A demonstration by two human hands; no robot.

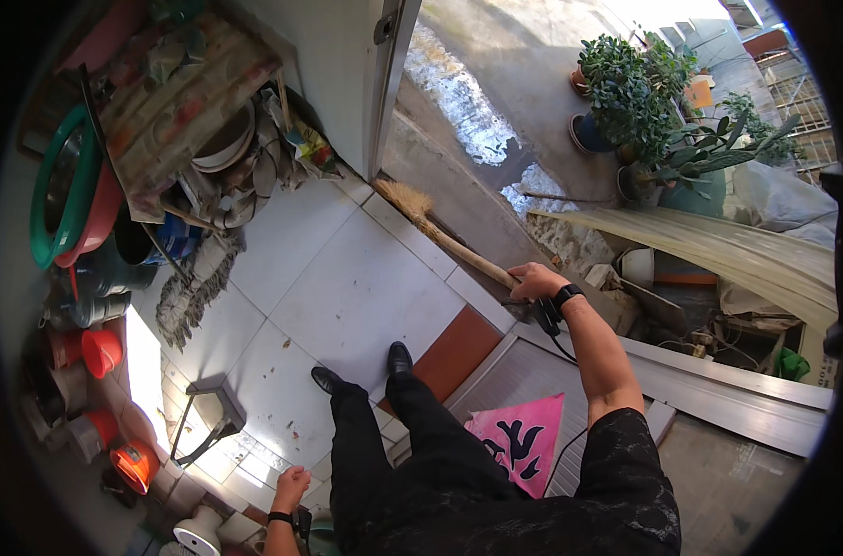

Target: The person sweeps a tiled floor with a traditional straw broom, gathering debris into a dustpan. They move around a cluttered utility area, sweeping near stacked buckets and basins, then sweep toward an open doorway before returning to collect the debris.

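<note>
My right hand is closed around the handle of a straw broom; the broom's bristles rest at the tiled door sill, beside the open door's bottom edge. My left hand hangs low at my left side, fingers curled, with nothing visible in it. Near it on the white tile floor stands a long-handled dustpan. Small bits of debris lie scattered on the tiles around my black shoes. A grey string mop leans at the left.
Plastic basins, orange-red buckets and water bottles crowd the left wall. A white door stands open. Outside are potted plants, wet concrete and piled clutter. A pink sheet with black writing is at my right.
</note>
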